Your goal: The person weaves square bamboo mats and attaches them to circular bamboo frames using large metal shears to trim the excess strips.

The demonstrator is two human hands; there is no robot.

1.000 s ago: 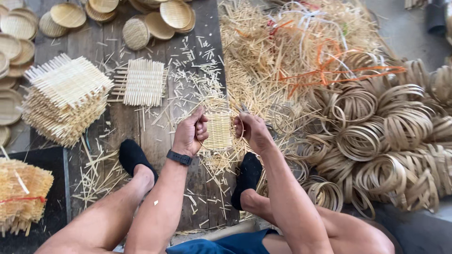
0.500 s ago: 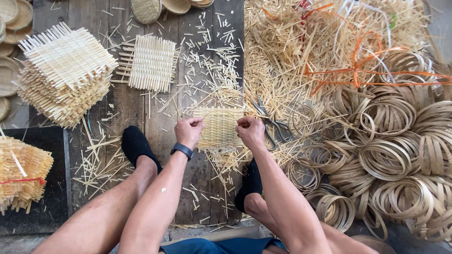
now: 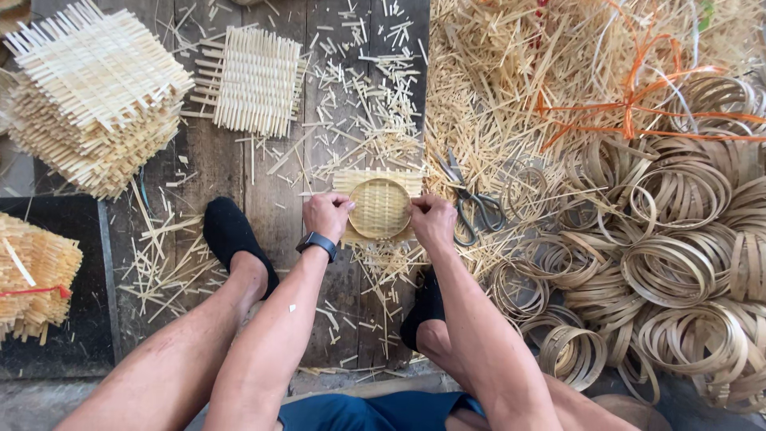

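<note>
Both hands meet over the plank floor (image 3: pixel 271 183), between the person's knees, and hold a small woven bamboo mat (image 3: pixel 380 209) with a round bamboo ring (image 3: pixel 381 208) set into its middle. The left hand (image 3: pixel 325 215) has a clenched grip on the left edge of the mat and ring, thumb on the rim; a dark watch (image 3: pixel 317 242) sits on that wrist. The right hand (image 3: pixel 433 222) has the same clenched grip on the right edge, so the piece is pinched from both sides and lies face up toward the camera. Just right of the right hand a pair of scissors (image 3: pixel 471 201) lies on the loose bamboo strips (image 3: pixel 495 104). Farther right is a big heap of bamboo hoops (image 3: pixel 678 263), with orange cord (image 3: pixel 638 96) running across the strips above them. Up and to the left, a single square woven mat (image 3: pixel 257 80) lies flat on the planks, and beside it stands a tall stack of woven mats (image 3: pixel 96 96). A bundle of mats tied with red string (image 3: pixel 32 275) sits at the far left on a dark sheet. Short offcuts are scattered over the floor. The person's feet in black socks (image 3: pixel 235 239) rest on either side of the work.
</note>
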